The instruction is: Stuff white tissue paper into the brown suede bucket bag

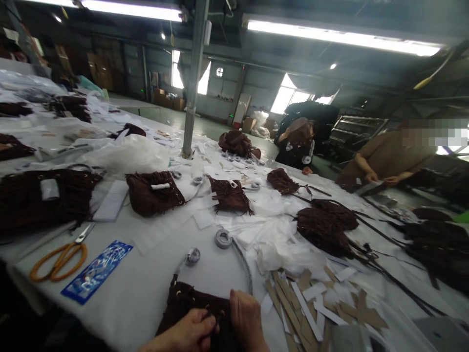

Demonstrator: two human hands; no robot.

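A dark brown bag [194, 296] with gold-coloured eyelets along its top lies at the table's near edge. My left hand [192, 328] pinches at its front beside the eyelets; whether cloth or a thin cord is between the fingertips, I cannot tell. Around the bag's right top edge my right hand [247, 317] is closed, its fingertips partly hidden. A strap with grey wrapping [242, 261] runs up from the bag and ends in a wrapped coil [223, 238]. Another wrapped end [193, 256] stands at the bag's left corner.
Orange-handled scissors [60, 260] and a blue printed packet [98, 272] lie to the left. Card strips [298, 305] are heaped at right. Several fringed brown bags [156, 193] and white paper [273, 244] spread across the table. A post [194, 83] rises beyond; two people work opposite.
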